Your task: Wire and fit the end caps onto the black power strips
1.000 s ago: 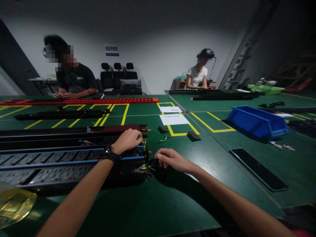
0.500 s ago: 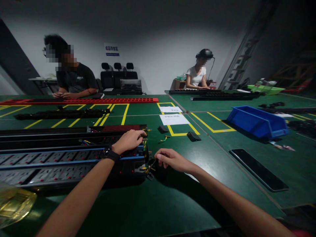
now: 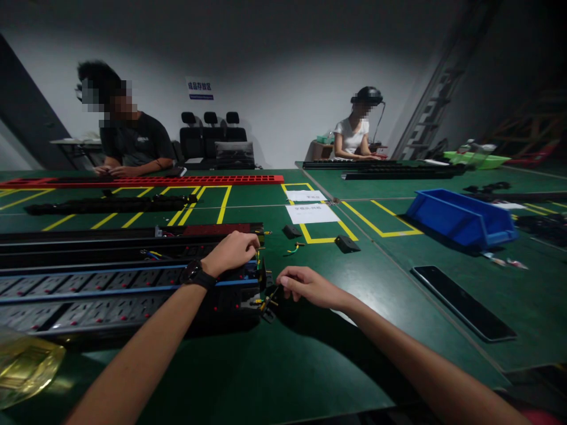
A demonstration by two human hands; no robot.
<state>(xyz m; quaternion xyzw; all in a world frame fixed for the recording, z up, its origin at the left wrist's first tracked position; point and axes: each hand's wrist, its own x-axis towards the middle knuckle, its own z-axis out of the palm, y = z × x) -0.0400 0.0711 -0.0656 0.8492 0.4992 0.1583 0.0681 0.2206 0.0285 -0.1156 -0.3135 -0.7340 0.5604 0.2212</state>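
Observation:
Several long black strips with sockets [image 3: 106,310] lie side by side at the left, their ends at the middle of the view. My left hand [image 3: 233,251], with a black watch at the wrist, rests over the strip ends; its fingers are bent, and what their tips hold, if anything, is hidden. Just right of the ends, my right hand [image 3: 301,284] is closed in a pinch on something thin and dark, too small to name. Beside it, small connectors and wires [image 3: 266,304] stick out of the nearest strip. A green-yellow wire [image 3: 293,249] lies beyond.
On the green table [image 3: 376,366] are a blue bin [image 3: 460,221], a phone [image 3: 463,301], two black end pieces [image 3: 346,244], paper sheets [image 3: 312,213] and a red rail [image 3: 177,180]. Yellow tape [image 3: 26,366] is at lower left. Two people sit across the table.
My left fingers have shifted slightly left and curled in a little. My right hand stays almost in place beside the strip ends.

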